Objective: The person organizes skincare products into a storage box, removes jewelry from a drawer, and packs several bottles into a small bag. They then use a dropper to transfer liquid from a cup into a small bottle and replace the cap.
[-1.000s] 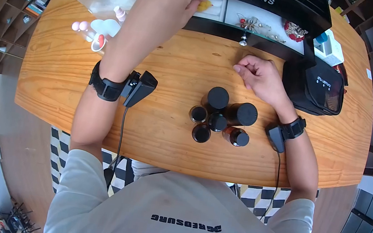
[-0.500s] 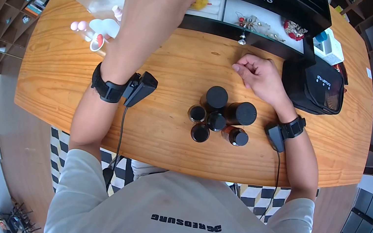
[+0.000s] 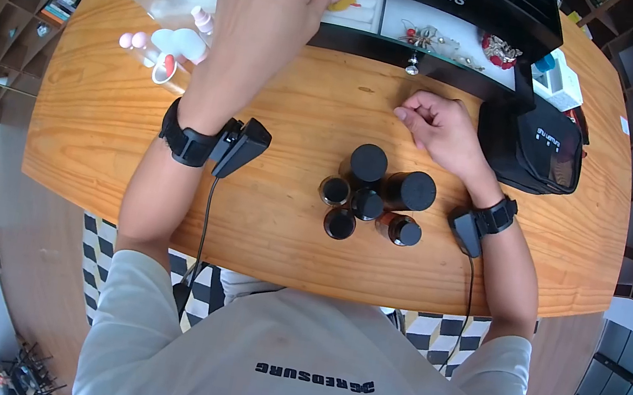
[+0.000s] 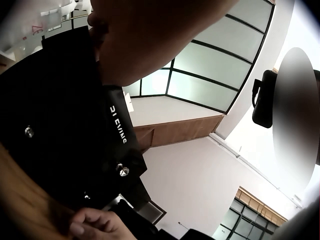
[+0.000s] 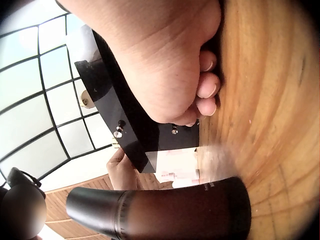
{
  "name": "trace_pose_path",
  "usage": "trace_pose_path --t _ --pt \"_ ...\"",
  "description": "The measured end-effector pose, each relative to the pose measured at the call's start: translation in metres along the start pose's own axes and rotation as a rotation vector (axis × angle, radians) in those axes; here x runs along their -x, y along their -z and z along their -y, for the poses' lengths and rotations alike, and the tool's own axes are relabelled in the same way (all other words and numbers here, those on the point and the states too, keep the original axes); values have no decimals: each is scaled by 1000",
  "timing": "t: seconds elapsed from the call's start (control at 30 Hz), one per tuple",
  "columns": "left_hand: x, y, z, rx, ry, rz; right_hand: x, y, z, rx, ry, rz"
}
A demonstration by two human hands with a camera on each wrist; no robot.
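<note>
Head view puts your left hand (image 3: 273,12) over the left end of the pulled-out drawer (image 3: 361,42), index finger and thumb reaching towards a small yellow piece (image 3: 342,2). That piece lies in the drawer's left compartment, on white padded rows that probably serve to keep small items from rolling. You have the two fingertips right at its edge, but I cannot tell whether they pinch it or merely touch beside it; the left wrist view doesn't show them.

Your right hand (image 3: 444,134) rests on the counter (image 3: 309,95) in front of the drawer, fingers loosely curled and holding nothing, likely parked there to leave the drawer free.

Across the divider, a beaded ornament (image 3: 419,36) and a red-and-silver piece (image 3: 499,50) lie on flat white lining, perhaps because they are too bulky for the rows. Dark bottles (image 3: 367,205) stand clustered nearer your body, seemingly out of the drawer's way, and a black pouch (image 3: 542,144) sits beside your right hand.
</note>
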State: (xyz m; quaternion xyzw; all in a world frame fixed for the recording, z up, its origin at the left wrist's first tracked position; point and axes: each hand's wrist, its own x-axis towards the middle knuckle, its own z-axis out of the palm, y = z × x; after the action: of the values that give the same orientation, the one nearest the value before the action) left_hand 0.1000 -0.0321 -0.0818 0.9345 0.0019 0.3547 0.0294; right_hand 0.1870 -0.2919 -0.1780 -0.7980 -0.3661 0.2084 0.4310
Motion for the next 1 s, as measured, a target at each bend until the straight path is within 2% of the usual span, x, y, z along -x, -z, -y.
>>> trace_pose_path --t 0.2,0.27,0.3,0.37,0.4,0.57,0.7,0.77,0.8,0.87,1.0 --pt "-1 -1 -3 -79 -32 -142 0 0 -1 12 -1 1" --pt "0 1 -6 -12 147 -30 0 0 -1 6 -3 0" --pt "0 -1 -3 -12 147 -29 0 0 -1 10 5 -2" --pt "1 -8 4 -13 13 -127 0 0 -1 16 13 -4" --pt "2 -8 4 -13 14 -128 1 -1 -1 9 12 -6" --pt "1 5 3 94 -124 -57 0 -1 -4 -9 15 1" --pt "-4 41 -15 206 -109 -18 1 1 3 21 10 -9" --pt "0 49 -12 384 -94 169 1 1 4 35 2 -8" --pt "2 53 -11 385 -96 169 1 1 3 27 1 -9" --pt "4 57 -10 331 -134 551 1 1 2 20 2 -10" --pt "10 37 -6 346 -195 546 0 0 0 12 7 -10"
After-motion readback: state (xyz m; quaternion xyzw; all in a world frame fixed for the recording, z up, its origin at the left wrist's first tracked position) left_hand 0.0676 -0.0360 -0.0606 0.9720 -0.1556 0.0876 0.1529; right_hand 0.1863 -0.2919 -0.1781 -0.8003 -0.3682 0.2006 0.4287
